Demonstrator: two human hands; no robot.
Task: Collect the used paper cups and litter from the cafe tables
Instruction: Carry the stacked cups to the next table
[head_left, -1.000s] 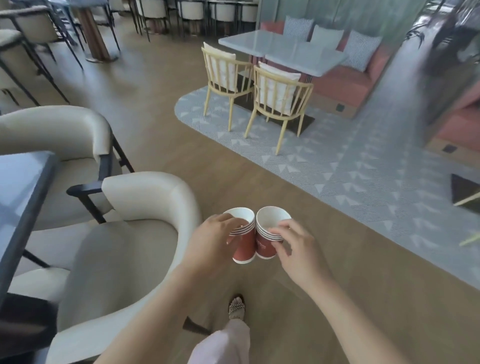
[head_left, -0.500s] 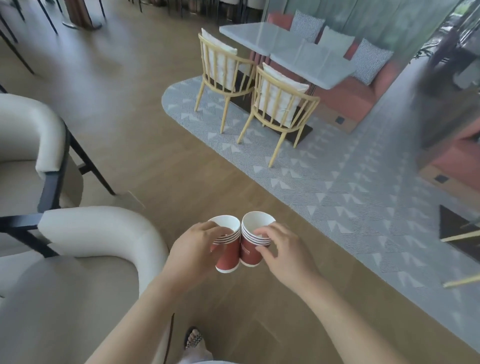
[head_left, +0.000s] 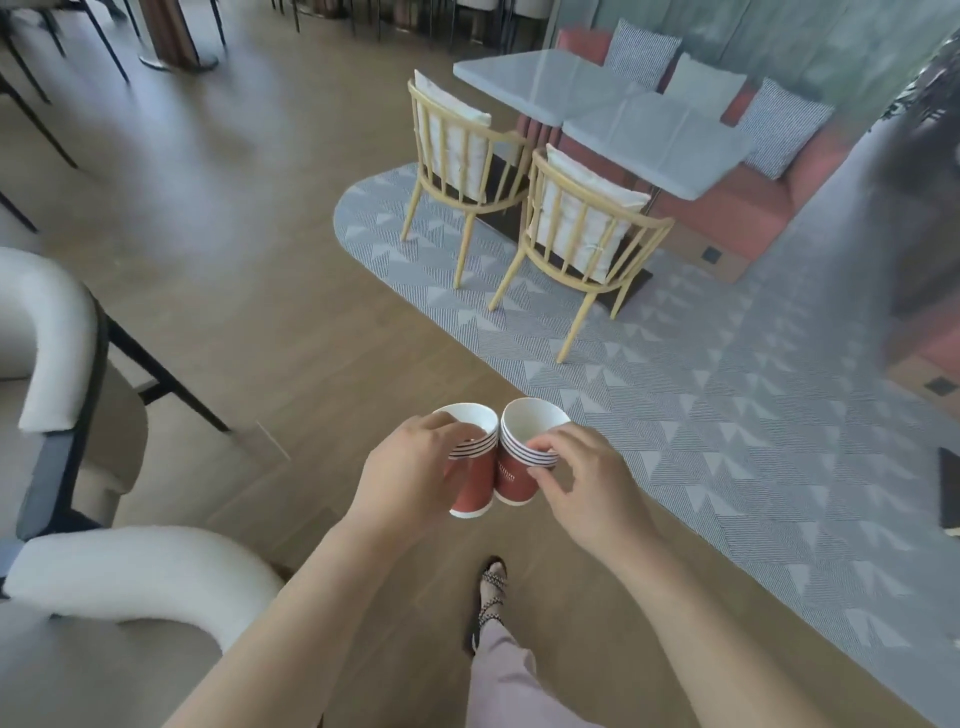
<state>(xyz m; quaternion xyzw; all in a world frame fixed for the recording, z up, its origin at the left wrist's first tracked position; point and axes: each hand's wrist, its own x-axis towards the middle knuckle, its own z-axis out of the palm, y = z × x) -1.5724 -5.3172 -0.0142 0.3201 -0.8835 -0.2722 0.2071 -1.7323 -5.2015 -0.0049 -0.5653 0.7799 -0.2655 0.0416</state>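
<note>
Head view: each hand carries one red paper cup, held rim to rim at about 6 o'clock above the wooden floor. Left hand (head_left: 415, 467) fingers wrap the left cup (head_left: 470, 457); right hand (head_left: 582, 478) fingers pinch the right cup (head_left: 522, 457) near its rim. Collection looks underway, mid-carry. Next probably nesting the cups, freeing one hand before the grey counter (head_left: 597, 104) at 1 o'clock.
</note>
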